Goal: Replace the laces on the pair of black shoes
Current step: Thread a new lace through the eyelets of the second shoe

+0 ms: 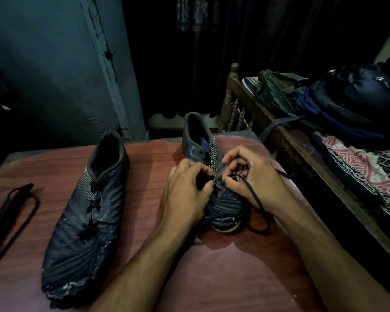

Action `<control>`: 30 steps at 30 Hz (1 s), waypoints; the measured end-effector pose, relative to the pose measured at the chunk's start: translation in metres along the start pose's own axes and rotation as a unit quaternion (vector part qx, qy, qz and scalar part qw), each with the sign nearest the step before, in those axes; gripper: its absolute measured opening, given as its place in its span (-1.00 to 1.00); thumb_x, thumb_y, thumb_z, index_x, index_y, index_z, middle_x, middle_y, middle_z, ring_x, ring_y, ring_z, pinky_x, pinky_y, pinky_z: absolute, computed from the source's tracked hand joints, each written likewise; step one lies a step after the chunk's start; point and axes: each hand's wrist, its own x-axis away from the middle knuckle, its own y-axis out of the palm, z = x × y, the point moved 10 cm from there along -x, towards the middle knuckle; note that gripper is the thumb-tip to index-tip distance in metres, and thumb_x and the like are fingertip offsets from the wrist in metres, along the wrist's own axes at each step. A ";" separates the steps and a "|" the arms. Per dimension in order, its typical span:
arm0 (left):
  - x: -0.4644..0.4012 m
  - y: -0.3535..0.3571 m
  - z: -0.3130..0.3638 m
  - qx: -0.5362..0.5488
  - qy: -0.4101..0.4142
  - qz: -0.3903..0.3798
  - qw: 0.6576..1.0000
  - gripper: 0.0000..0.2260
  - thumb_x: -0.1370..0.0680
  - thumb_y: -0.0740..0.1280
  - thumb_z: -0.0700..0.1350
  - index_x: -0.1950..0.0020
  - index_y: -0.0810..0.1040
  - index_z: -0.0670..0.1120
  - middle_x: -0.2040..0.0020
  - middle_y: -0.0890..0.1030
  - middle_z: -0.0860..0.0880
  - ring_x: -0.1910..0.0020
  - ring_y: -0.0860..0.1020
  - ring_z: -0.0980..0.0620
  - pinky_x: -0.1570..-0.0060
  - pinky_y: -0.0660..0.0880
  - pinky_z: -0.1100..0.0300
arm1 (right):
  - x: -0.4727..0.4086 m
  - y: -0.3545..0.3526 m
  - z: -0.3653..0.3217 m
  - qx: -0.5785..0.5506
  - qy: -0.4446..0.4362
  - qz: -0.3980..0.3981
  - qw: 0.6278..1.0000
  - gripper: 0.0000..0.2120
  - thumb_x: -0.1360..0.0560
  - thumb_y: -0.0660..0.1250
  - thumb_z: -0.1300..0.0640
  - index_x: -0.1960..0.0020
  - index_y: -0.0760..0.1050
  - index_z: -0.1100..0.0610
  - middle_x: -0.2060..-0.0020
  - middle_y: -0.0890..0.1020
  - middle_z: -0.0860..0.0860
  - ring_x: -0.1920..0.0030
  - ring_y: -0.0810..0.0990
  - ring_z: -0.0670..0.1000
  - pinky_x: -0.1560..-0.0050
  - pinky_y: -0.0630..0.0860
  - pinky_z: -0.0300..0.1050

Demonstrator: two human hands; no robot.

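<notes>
nearest to you, your two forearms reach forward over the reddish wooden table [223, 273]. on the left part of it lies one black shoe [86, 221] with its toe toward you; its eyelets are without lace. a loose black lace [16, 210] lies near the left edge of the table, apart from this shoe. further forward, your left hand [185, 197] and your right hand [254, 179] are both on the second black shoe [209, 167], which also points its toe to you. the fingers of your left hand are curled and pinch the shoe at the eyelets. the fingers of your right hand are curled around a thin black lace [256, 199], which runs down over the wrist and makes a loop on the table beside the toe. behind the table, at the right, stands a wooden bed [286, 136] with a dark bag [356, 95] on it.
</notes>
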 end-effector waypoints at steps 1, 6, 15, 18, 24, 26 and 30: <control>0.000 0.000 0.001 0.001 0.003 0.000 1.000 -0.84 -0.48 0.49 -0.12 -0.02 0.64 0.09 0.03 0.44 0.19 -0.07 0.44 0.08 -0.02 0.28 0.30 | 0.000 0.000 0.001 -0.005 0.005 0.001 1.000 -0.72 -0.39 0.45 0.25 0.00 0.51 -0.03 0.23 0.69 -0.07 0.29 0.65 0.11 0.12 0.60 0.20; 0.003 -0.001 0.004 -0.007 0.013 0.005 1.000 -0.83 -0.49 0.51 -0.07 -0.01 0.61 0.13 0.03 0.43 0.22 -0.06 0.40 0.14 -0.03 0.32 0.27 | 0.000 -0.003 0.006 -0.018 0.040 0.013 0.999 -0.74 -0.39 0.50 0.25 0.05 0.54 -0.02 0.27 0.69 -0.03 0.27 0.65 0.18 0.15 0.61 0.18; 0.001 0.004 0.008 -0.015 0.028 -0.003 0.999 -0.86 -0.50 0.50 -0.02 -0.04 0.65 0.13 0.04 0.44 0.19 -0.06 0.44 0.09 -0.05 0.42 0.15 | 0.005 -0.001 0.016 -0.014 0.102 0.040 0.994 -0.80 -0.39 0.54 0.17 0.11 0.55 -0.02 0.33 0.68 -0.01 0.36 0.59 -0.13 0.26 0.50 -0.10; 0.000 0.007 0.008 -0.012 0.036 -0.010 0.999 -0.88 -0.51 0.49 -0.01 -0.04 0.68 0.12 0.09 0.43 0.19 -0.02 0.44 0.08 0.00 0.40 0.23 | 0.004 -0.006 0.016 -0.022 0.107 0.032 0.993 -0.79 -0.38 0.61 0.13 0.13 0.58 0.01 0.34 0.69 -0.03 0.35 0.62 -0.15 0.24 0.52 -0.14; 0.001 0.005 0.008 0.002 0.036 -0.016 0.999 -0.90 -0.51 0.50 -0.02 -0.01 0.72 0.12 0.12 0.43 0.22 0.01 0.43 0.12 0.08 0.29 0.41 | 0.002 -0.008 0.019 -0.055 0.097 0.026 0.993 -0.80 -0.31 0.68 0.12 0.26 0.64 0.06 0.34 0.71 0.02 0.25 0.70 0.10 0.16 0.62 0.16; 0.001 0.004 0.009 0.011 0.037 -0.015 0.999 -0.92 -0.51 0.50 -0.02 0.01 0.72 0.13 0.14 0.43 0.22 0.02 0.43 0.13 0.09 0.28 0.41 | 0.002 -0.006 0.020 -0.061 0.093 0.025 0.993 -0.80 -0.30 0.68 0.10 0.26 0.65 0.06 0.33 0.71 0.01 0.23 0.70 0.13 0.15 0.63 0.19; 0.001 0.006 0.009 0.005 0.033 -0.025 0.999 -0.95 -0.54 0.46 0.00 0.02 0.69 0.14 0.12 0.42 0.21 0.01 0.41 0.13 0.07 0.30 0.35 | 0.001 -0.001 0.024 -0.086 0.100 0.013 0.991 -0.82 -0.32 0.67 0.08 0.24 0.67 0.06 0.33 0.71 0.01 0.30 0.65 0.02 0.19 0.61 0.15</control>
